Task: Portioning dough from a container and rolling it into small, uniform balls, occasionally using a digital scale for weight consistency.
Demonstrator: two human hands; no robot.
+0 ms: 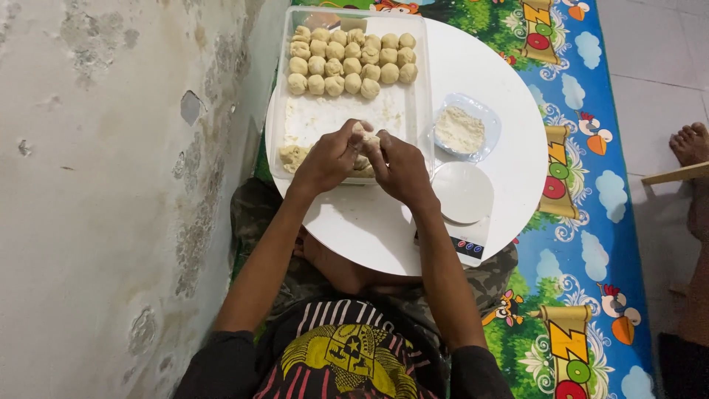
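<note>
Light was even and fairly bright, shadows soft; the white bench (509, 148) glared slightly, and edges bent with wide-angle distortion.

View: one camera, worn on the person's head.
Direction: looks steeply down and forward, over the person's chest and lap to the round white bench (509, 148).
Nearness: close; both forearms run up from the lower edge and the hands (365, 159) meet near the middle.
Frame top: the clear tray (413, 111) on the bench's far side.
Frame left: a stained wall (96, 185), close by.
Frame right: a patterned mat (591, 192), tiled floor, another person's foot (690, 144) at the edge.
Shared view: only one view.
</note>
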